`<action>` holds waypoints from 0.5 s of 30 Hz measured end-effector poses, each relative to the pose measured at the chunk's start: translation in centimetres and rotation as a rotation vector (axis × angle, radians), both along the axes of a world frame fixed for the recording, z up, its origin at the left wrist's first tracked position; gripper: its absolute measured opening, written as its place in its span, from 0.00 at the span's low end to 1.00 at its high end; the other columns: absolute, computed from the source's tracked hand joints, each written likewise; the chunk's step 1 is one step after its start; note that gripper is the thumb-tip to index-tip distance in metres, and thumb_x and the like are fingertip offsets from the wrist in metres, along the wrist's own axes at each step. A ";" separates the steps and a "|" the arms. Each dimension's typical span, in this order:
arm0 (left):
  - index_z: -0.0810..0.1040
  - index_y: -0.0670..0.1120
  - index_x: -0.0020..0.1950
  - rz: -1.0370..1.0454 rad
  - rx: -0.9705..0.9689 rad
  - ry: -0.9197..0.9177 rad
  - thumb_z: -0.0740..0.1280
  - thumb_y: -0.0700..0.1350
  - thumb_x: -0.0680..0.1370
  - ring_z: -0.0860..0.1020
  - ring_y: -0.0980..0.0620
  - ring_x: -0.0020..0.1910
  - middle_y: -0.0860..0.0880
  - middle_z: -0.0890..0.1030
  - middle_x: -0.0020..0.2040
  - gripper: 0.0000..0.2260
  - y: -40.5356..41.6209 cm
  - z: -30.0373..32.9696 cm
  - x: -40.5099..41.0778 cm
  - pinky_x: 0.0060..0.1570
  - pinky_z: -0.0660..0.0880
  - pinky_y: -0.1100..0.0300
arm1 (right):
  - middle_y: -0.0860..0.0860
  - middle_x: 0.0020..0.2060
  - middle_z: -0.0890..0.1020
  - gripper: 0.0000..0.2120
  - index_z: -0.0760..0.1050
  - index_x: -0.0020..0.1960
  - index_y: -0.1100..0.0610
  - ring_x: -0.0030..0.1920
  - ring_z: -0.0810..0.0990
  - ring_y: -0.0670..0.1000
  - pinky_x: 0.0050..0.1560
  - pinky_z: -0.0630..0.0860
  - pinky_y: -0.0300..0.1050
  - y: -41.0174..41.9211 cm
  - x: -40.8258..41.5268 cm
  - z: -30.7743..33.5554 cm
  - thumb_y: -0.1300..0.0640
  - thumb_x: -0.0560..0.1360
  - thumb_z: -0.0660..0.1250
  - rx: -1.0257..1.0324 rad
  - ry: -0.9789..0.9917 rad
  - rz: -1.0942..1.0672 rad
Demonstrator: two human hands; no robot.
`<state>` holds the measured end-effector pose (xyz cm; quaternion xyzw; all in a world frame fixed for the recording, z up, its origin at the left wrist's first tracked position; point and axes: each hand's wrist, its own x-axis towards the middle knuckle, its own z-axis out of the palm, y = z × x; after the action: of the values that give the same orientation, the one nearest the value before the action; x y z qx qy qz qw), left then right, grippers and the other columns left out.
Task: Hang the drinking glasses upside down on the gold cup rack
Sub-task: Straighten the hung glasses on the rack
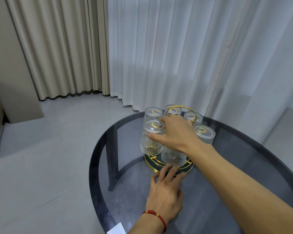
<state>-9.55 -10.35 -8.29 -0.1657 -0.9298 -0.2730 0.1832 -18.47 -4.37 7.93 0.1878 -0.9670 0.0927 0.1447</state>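
The gold cup rack [181, 110] stands on a round base tray [151, 164] on the dark glass table [227, 191]. Several clear ribbed glasses hang upside down on its arms. My right hand [177, 134] reaches over the rack, with thumb and fingers closed around the front-left glass [150, 141], which sits inverted on an arm. Another inverted glass [173, 157] hangs just under my right wrist. My left hand [165, 195], with a red cord on its wrist, lies flat on the table, fingers spread, fingertips touching the tray's front rim.
More inverted glasses hang at the back left [153, 114], back right [194, 118] and right [205, 135]. A white card [116, 229] lies at the table's near edge. Beige and white curtains hang behind; grey tiled floor lies to the left.
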 end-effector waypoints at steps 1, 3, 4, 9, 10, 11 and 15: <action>0.70 0.59 0.69 0.001 -0.002 -0.001 0.60 0.45 0.73 0.61 0.52 0.75 0.57 0.70 0.72 0.24 0.0 0.0 0.0 0.64 0.65 0.49 | 0.51 0.59 0.81 0.36 0.77 0.65 0.53 0.65 0.76 0.55 0.64 0.70 0.62 0.1 0.0 0.0 0.27 0.71 0.62 0.004 0.000 0.004; 0.70 0.59 0.69 0.002 -0.004 -0.003 0.60 0.45 0.73 0.60 0.52 0.74 0.57 0.70 0.72 0.24 0.0 0.0 0.0 0.63 0.64 0.50 | 0.51 0.60 0.80 0.35 0.76 0.66 0.54 0.65 0.75 0.55 0.64 0.69 0.62 0.2 0.1 0.0 0.29 0.71 0.63 0.003 -0.004 0.008; 0.70 0.59 0.69 0.002 -0.006 -0.004 0.60 0.45 0.73 0.60 0.52 0.74 0.57 0.69 0.72 0.24 0.0 0.0 0.0 0.63 0.64 0.50 | 0.51 0.61 0.80 0.34 0.75 0.66 0.54 0.65 0.74 0.55 0.64 0.69 0.62 0.3 0.2 0.0 0.29 0.71 0.63 0.000 -0.011 0.010; 0.69 0.59 0.70 0.004 -0.016 -0.025 0.59 0.46 0.73 0.58 0.52 0.75 0.57 0.67 0.75 0.25 0.0 0.0 -0.1 0.65 0.63 0.49 | 0.52 0.72 0.73 0.42 0.63 0.78 0.50 0.74 0.68 0.56 0.72 0.63 0.63 1.7 0.7 -0.1 0.29 0.71 0.64 -0.007 -0.014 0.040; 0.68 0.60 0.70 0.005 -0.022 -0.032 0.59 0.46 0.73 0.58 0.51 0.75 0.57 0.66 0.75 0.25 0.0 0.1 -0.2 0.66 0.62 0.49 | 0.52 0.73 0.73 0.44 0.62 0.78 0.50 0.74 0.67 0.56 0.73 0.61 0.63 2.3 0.8 -0.1 0.27 0.70 0.62 0.016 0.007 0.034; 0.68 0.60 0.70 0.008 -0.031 -0.041 0.60 0.46 0.73 0.57 0.51 0.75 0.57 0.66 0.76 0.25 0.0 0.0 -0.2 0.67 0.61 0.49 | 0.52 0.72 0.73 0.45 0.63 0.78 0.50 0.74 0.67 0.56 0.75 0.58 0.63 3.0 1.0 -0.1 0.25 0.68 0.59 0.053 0.022 0.022; 0.68 0.59 0.71 0.016 -0.038 -0.063 0.60 0.46 0.73 0.57 0.50 0.76 0.57 0.65 0.76 0.26 0.1 0.1 -0.2 0.68 0.60 0.47 | 0.49 0.69 0.76 0.43 0.68 0.74 0.48 0.75 0.65 0.54 0.77 0.45 0.67 5.2 1.4 -0.4 0.24 0.68 0.56 0.153 0.016 0.014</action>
<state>-9.74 -10.29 -8.16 -0.1532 -0.9413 -0.2589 0.1530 -17.10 0.84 7.53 0.2059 -0.9688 0.0182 0.1370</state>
